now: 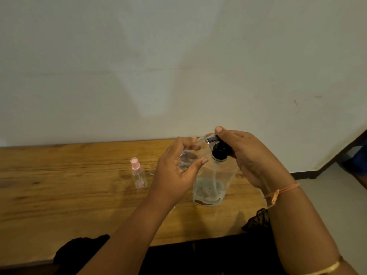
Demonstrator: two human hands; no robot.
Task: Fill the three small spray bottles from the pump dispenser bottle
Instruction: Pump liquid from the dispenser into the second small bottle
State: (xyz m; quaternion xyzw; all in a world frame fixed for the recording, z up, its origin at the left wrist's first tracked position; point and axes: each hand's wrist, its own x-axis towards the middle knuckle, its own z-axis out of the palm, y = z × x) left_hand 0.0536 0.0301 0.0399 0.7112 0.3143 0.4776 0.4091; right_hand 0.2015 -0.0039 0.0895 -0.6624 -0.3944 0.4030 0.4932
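The small spray bottle (187, 158) is clear and lies tilted on its side in the air, with its bare threaded neck pointing toward the right grip. The left grip (174, 171) grasps it, the thumb under the body and the curled fingers over the top.

The neck's mouth meets the black pump head (219, 151) of the pump dispenser bottle (214, 181). The right grip (252, 155) is clenched around that pump head, fingers wrapped behind it and the thumb lying over the top. I cannot tell whether the head is pressed down. The dispenser's clear body stands upright on the table (79, 175), directly below both grips and between the two wrists. A thin tube shows through its wall.

To the outer side of the left grip, apart from it, a pink-capped spray bottle (139, 175) stands upright on the table.

A thin orange thread (282, 191) circles the wrist behind the right grip, and a gold bangle (327, 268) sits further up that arm. Dark fabric (79, 247) lies at the table's near edge beneath the left forearm. A pale wall (139, 56) rises beyond both grips.
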